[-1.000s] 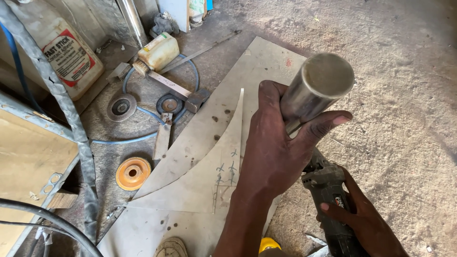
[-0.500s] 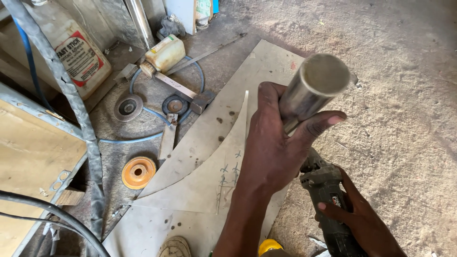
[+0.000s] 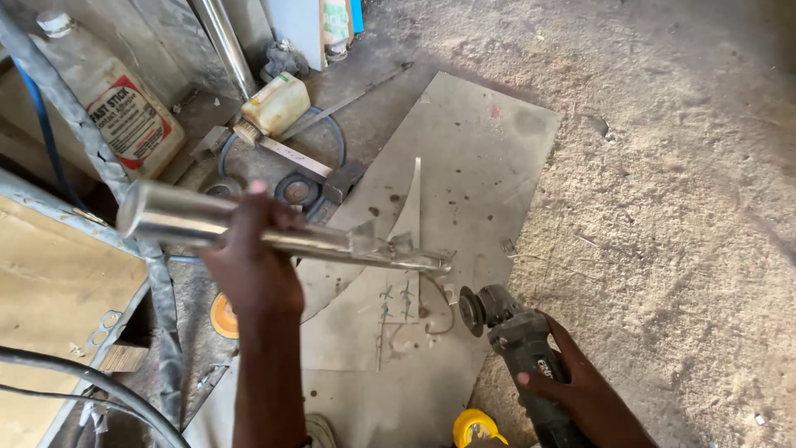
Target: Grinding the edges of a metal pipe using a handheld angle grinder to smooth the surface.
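Note:
My left hand [image 3: 253, 265] grips a shiny steel pipe [image 3: 174, 217] near its wide open end. The pipe lies almost level, pointing right, and its far end [image 3: 414, 261] is cut into jagged tabs. My right hand [image 3: 572, 386] holds a dark angle grinder [image 3: 518, 332] low at the right, its disc [image 3: 473, 311] just below and right of the pipe's cut tip, not touching it. Both hover over a flat grey metal sheet [image 3: 489, 166] on the ground with marker lines drawn on it.
An orange grinding disc [image 3: 222, 315] lies partly behind my left arm. A brush [image 3: 282, 153], round metal parts [image 3: 297, 191], a pale jug [image 3: 278, 104] and a large white bottle [image 3: 124, 116] crowd the upper left. A wooden board [image 3: 58, 282] sits left. Sandy floor [image 3: 680, 207] spreads right.
My left hand has swung the pipe from end-on toward the camera to lying sideways, open end left. The camera view shifted. The grinder stays in my right hand, now fully seen.

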